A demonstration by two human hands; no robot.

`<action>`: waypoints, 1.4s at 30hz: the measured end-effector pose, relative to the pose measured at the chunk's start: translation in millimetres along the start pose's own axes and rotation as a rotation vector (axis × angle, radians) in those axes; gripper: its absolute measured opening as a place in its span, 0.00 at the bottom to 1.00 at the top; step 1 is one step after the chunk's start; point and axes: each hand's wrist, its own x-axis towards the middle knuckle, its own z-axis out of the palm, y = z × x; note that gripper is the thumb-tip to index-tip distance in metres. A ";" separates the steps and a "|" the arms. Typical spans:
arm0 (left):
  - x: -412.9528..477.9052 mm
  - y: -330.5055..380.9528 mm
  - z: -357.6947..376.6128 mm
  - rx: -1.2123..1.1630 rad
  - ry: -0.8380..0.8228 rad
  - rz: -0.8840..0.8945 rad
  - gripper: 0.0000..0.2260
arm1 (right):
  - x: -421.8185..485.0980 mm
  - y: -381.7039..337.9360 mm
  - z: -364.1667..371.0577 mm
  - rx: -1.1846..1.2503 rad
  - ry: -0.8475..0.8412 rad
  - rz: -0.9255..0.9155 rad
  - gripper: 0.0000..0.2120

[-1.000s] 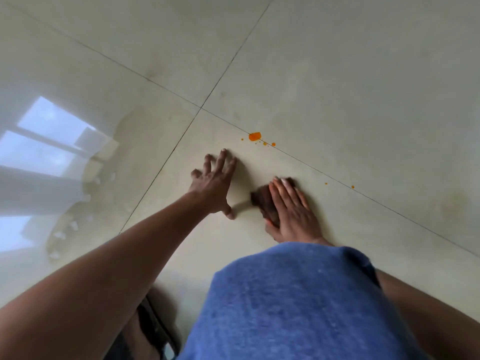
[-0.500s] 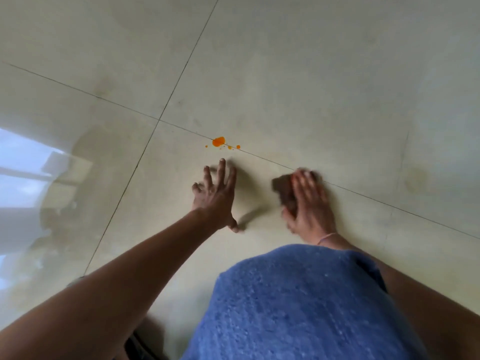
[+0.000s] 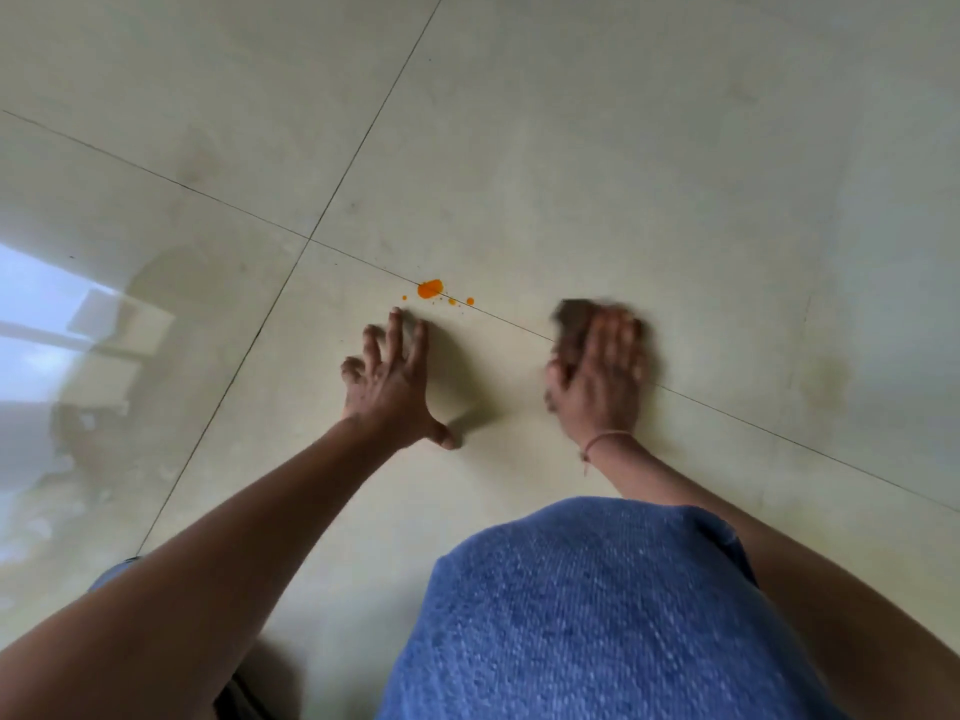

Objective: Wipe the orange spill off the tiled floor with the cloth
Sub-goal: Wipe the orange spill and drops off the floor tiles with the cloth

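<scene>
One glossy cream tiled floor (image 3: 675,148); four tiles meet at one grout cross. One orange liquid spill (image 3: 430,288), a blob with at least three droplets, is strung left to right along a grout line, just beyond the left hand (image 3: 392,387), whose released fingers lie spread on the tile. One dark brown cloth (image 3: 569,324), blurred and its axis unclear, lies right of the spill under the right hand (image 3: 597,376), whose straight fingers press it.

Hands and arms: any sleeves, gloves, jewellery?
No gloves or sleeves in view: both forearms are bare. The left hand wears nothing visible. The right hand is motion-blurred; a thin pinkish cord bracelet with a dangling end circles its wrist.
</scene>
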 end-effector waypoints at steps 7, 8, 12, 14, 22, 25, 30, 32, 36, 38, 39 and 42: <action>2.3 -53.7 -21.6 -0.048 0.015 -0.172 0.71 | 40.0 -33.6 11.7 -0.059 -0.040 -0.355 0.36; 2.9 -62.3 -23.9 -0.060 0.011 -0.202 0.71 | 44.4 -52.1 13.9 -0.022 -0.011 -0.199 0.36; 2.7 -89.9 -27.4 -0.139 -0.006 -0.261 0.71 | 11.7 -76.7 23.5 -0.047 -0.118 -0.718 0.35; 0.6 -94.6 -25.1 -0.145 -0.002 -0.236 0.71 | 34.7 -54.3 12.7 -0.098 -0.172 -0.947 0.35; -0.5 -100.8 -18.8 -0.144 0.053 -0.204 0.69 | 28.4 -156.2 46.1 -0.038 -0.073 -0.712 0.36; -8.7 -112.6 -20.3 -0.133 0.034 -0.156 0.68 | -2.2 -97.8 27.1 -0.118 -0.239 -1.028 0.39; -11.0 -123.1 -18.5 -0.112 0.042 -0.090 0.68 | 74.1 -136.8 32.4 -0.082 -0.037 -0.488 0.37; -10.5 -126.3 -19.9 -0.124 0.045 -0.084 0.67 | 58.5 -181.4 45.3 -0.023 -0.030 -0.504 0.37; -15.2 -146.1 -28.3 -0.128 0.072 -0.151 0.67 | 17.7 -145.7 37.0 -0.098 -0.217 -1.023 0.38; -16.5 -155.4 -31.1 -0.116 0.039 -0.185 0.68 | 47.0 -132.2 33.1 -0.096 -0.175 -0.964 0.37; -17.8 -159.2 -30.1 -0.115 0.014 -0.195 0.68 | 64.4 -142.9 34.0 -0.085 -0.141 -0.820 0.37; -17.1 -161.1 -24.6 -0.120 -0.008 -0.193 0.69 | 87.2 -212.5 49.5 -0.038 -0.037 -0.476 0.37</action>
